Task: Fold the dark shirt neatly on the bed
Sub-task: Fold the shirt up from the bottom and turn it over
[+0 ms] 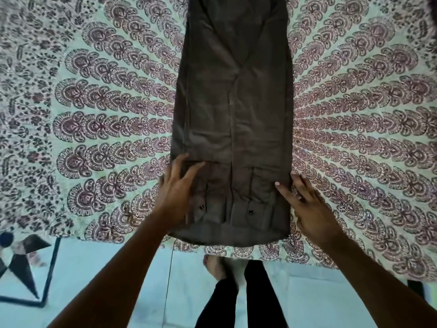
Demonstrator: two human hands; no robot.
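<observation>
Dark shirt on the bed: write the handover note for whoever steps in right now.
Left hand: open, fingers flat on the near left corner of the dark shirt.
Right hand: open, fingers spread at the shirt's near right edge, partly on the patterned bedspread.
Shirt: lies as a long narrow strip running away from the person; two cuffs with buttons lie at the near end.
Done: sides and sleeves folded inward.
Left: fold the strip lengthwise-end to end, probably lifting the near end away, then smooth it.
</observation>
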